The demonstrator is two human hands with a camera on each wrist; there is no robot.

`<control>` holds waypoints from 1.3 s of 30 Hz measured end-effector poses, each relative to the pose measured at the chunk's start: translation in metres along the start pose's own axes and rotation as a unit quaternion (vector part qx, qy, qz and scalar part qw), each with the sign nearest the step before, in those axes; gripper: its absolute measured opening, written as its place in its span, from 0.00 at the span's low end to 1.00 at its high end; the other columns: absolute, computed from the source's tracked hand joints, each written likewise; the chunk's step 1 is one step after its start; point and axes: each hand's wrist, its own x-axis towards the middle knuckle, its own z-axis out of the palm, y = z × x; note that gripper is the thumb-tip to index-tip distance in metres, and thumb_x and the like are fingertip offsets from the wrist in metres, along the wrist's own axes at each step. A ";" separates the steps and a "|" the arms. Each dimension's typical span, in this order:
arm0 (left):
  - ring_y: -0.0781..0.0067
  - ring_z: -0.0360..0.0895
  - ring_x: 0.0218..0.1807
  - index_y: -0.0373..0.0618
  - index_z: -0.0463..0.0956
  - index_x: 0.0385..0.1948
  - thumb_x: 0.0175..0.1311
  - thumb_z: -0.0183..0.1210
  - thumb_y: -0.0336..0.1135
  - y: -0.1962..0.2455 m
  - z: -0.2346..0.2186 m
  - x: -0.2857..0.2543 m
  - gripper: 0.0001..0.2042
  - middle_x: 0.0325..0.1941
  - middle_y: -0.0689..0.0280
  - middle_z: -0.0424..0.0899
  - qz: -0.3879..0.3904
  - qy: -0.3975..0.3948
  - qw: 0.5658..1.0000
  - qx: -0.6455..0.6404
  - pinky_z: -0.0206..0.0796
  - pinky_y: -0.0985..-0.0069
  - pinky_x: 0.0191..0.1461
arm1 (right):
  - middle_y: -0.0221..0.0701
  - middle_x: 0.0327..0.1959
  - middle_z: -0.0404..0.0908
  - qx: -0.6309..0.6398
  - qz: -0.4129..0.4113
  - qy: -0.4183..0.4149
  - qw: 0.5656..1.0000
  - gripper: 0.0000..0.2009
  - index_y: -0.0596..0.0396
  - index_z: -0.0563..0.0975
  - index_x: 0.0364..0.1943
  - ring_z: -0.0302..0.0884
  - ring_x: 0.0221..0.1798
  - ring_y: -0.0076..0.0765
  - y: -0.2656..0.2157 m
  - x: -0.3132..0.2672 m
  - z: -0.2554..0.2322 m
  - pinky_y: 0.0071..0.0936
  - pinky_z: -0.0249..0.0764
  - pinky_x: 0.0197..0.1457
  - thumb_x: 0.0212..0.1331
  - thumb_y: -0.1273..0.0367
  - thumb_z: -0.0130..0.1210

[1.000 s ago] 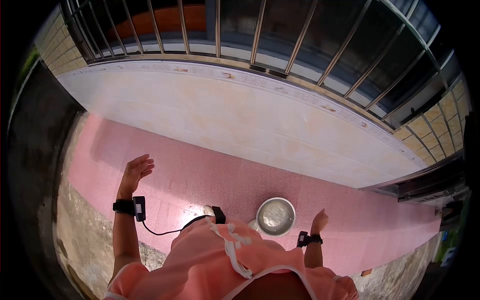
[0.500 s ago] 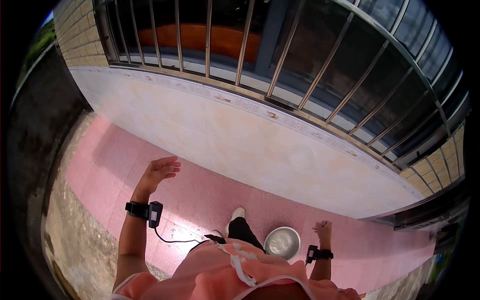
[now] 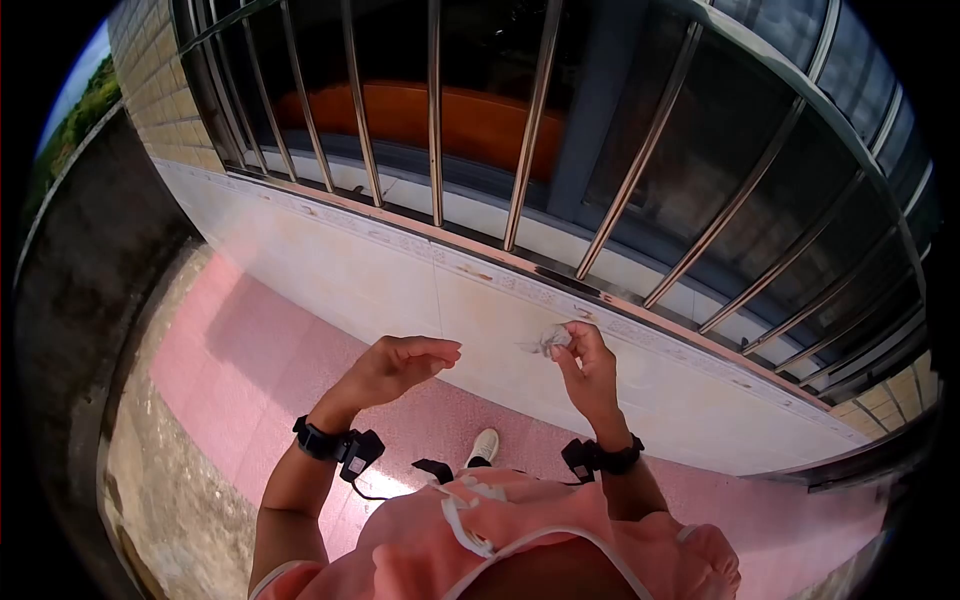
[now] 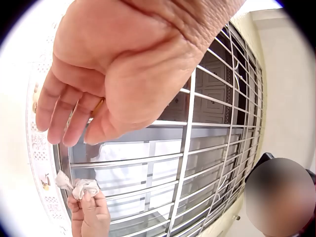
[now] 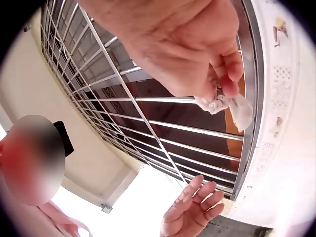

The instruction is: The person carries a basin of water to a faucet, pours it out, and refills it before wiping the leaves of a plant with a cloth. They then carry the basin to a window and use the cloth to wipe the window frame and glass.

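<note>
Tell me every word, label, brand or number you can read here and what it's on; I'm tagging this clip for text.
None: no readable text in any view.
The tile border under the window bars carries an ornamental pattern, not letters.
The wrist devices show no legible marking.
The small crumpled cloth pinched in the right hand is plain; the left hand holds nothing.

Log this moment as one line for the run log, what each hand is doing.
right hand: pinches crumpled white cloth, raised near window bars | left hand: open, holds nothing | tiled ledge below
</note>
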 end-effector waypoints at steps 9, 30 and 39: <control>0.78 0.76 0.42 0.39 0.69 0.53 0.58 0.54 0.21 0.012 -0.003 0.070 0.18 0.40 0.63 0.80 0.036 0.074 0.995 -0.048 0.69 0.83 0.43 | 0.35 0.40 0.70 0.136 -0.138 -0.135 0.972 0.12 0.62 0.71 0.42 0.74 0.35 0.25 -0.023 0.086 0.059 0.19 0.72 0.37 0.52 0.79 0.55; 0.79 0.75 0.39 0.34 0.69 0.44 0.60 0.55 0.29 -0.011 -0.162 0.144 0.13 0.36 0.65 0.79 0.054 0.167 0.978 -0.116 0.66 0.83 0.43 | 0.42 0.67 0.43 -0.151 -0.084 0.287 0.942 0.35 0.56 0.45 0.66 0.45 0.68 0.43 0.027 0.197 0.070 0.33 0.51 0.66 0.54 0.82 0.45; 0.79 0.75 0.40 0.36 0.70 0.46 0.62 0.53 0.31 -0.009 -0.174 0.178 0.13 0.41 0.65 0.76 0.056 0.133 0.980 -0.136 0.70 0.80 0.45 | 0.36 0.65 0.50 -0.029 -0.111 0.313 0.943 0.32 0.51 0.54 0.65 0.48 0.68 0.37 0.033 0.197 0.074 0.34 0.54 0.67 0.53 0.84 0.42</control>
